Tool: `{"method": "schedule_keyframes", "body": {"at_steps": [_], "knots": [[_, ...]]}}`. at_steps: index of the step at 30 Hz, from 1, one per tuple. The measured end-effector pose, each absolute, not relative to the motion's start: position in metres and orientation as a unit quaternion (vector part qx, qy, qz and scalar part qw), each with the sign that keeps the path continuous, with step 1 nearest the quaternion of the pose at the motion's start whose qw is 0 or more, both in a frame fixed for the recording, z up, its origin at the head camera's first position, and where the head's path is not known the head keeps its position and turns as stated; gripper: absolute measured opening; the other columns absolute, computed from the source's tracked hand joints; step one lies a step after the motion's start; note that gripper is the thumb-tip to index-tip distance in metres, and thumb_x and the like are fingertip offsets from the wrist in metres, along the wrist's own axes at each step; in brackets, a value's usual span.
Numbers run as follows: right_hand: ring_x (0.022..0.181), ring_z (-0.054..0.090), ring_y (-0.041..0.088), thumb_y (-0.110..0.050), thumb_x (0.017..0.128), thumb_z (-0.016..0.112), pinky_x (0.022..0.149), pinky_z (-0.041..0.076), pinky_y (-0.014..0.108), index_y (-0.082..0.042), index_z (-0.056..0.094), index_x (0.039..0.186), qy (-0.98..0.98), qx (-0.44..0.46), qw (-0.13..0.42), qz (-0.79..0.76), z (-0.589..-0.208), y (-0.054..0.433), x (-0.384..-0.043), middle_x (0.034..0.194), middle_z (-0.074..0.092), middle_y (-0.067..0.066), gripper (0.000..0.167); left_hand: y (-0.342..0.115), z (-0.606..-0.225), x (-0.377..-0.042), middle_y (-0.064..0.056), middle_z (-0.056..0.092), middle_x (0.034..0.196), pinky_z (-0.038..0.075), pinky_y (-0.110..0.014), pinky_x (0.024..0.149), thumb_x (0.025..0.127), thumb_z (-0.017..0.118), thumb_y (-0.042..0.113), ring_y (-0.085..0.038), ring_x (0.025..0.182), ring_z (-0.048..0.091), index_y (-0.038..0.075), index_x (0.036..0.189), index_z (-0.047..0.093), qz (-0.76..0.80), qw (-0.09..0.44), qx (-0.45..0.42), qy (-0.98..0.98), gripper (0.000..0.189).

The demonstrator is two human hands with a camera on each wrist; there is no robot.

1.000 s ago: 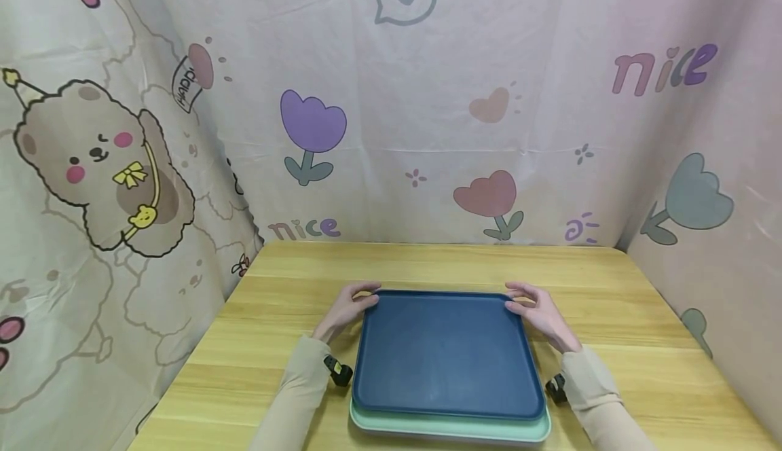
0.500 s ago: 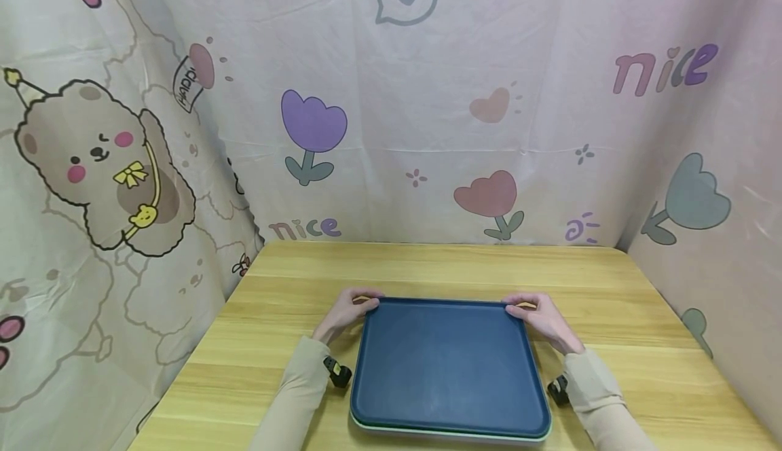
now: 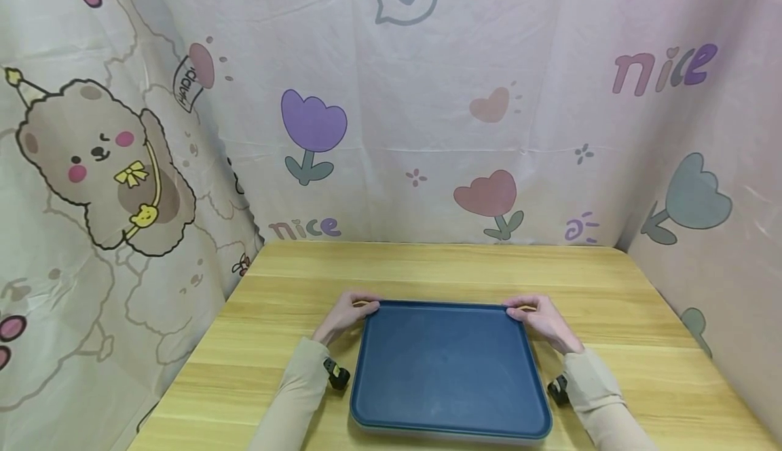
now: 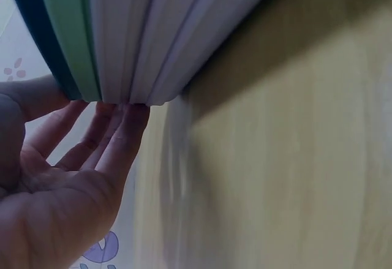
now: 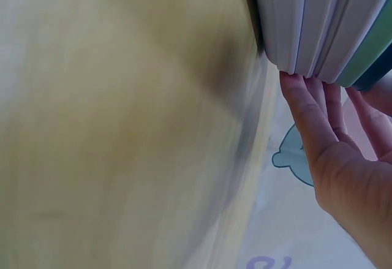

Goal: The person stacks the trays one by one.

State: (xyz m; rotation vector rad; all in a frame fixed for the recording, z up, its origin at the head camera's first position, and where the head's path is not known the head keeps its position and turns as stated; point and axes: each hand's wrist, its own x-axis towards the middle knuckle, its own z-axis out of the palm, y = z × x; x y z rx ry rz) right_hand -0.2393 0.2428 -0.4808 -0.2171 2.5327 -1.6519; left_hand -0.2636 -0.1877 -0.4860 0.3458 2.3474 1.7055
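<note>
A stack of rectangular trays sits on the table, with a dark blue tray (image 3: 452, 369) on top. The left wrist view shows a green tray (image 4: 66, 30) beneath it, then several pale lilac-grey layers (image 4: 122, 36). At the stack's far left corner my left hand (image 3: 343, 315) touches the rims, thumb by the blue tray and fingers reaching down the far side. My right hand (image 3: 544, 318) rests likewise at the far right corner; its fairly straight fingers (image 5: 312, 122) press against the stacked edges in the right wrist view. The trays' far wall is hidden in the head view.
The wooden table (image 3: 440, 267) runs back to a printed curtain (image 3: 391, 98), with more curtain on the left and right. A small black device (image 3: 336, 373) sits at the left wrist and another black device (image 3: 559, 390) at the right.
The blue tray has slid toward me and now covers the green tray, whose front strip showed before. Both hands moved slightly nearer with it, their fingers coming in against the far corners.
</note>
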Motion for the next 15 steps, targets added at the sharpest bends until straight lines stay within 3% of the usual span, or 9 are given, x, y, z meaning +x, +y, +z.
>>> {"method": "schedule_keyframes", "body": {"at_steps": [6,12,15], "knots": [[0.075,0.052,0.001,-0.01,0.096,0.066,0.068,0.047,0.021,0.013,0.063,0.123,0.82,-0.072,0.073,-0.563,-0.4814,0.244,-0.2389,0.121,0.068,0.024,0.036,-0.1864,-0.4861,-0.2613,-0.029,0.063,0.131,0.058,-0.032,0.091,0.1,0.062,0.015,-0.02,0.107,0.066,-0.008,0.127,0.065,0.569,0.103,0.121,0.807,0.035],[0.053,0.036,0.001,-0.009,0.096,0.065,0.059,0.042,0.022,0.015,0.062,0.124,0.812,-0.07,0.082,-0.574,-0.4816,0.2455,-0.2385,0.095,0.068,-0.003,0.037,-0.1854,-0.4835,-0.2581,-0.029,0.062,0.132,0.058,-0.031,0.089,0.101,0.061,0.014,-0.022,0.107,0.066,-0.008,0.127,0.065,0.569,0.101,0.118,0.807,0.035],[0.05,0.034,0.001,-0.009,0.096,0.065,0.058,0.041,0.023,0.015,0.062,0.123,0.812,-0.074,0.082,-0.574,-0.4829,0.2454,-0.2387,0.092,0.066,-0.008,0.036,-0.1857,-0.4835,-0.2568,-0.03,0.062,0.132,0.058,-0.032,0.089,0.101,0.061,0.014,-0.023,0.107,0.066,-0.008,0.127,0.065,0.571,0.102,0.118,0.806,0.034]]}}
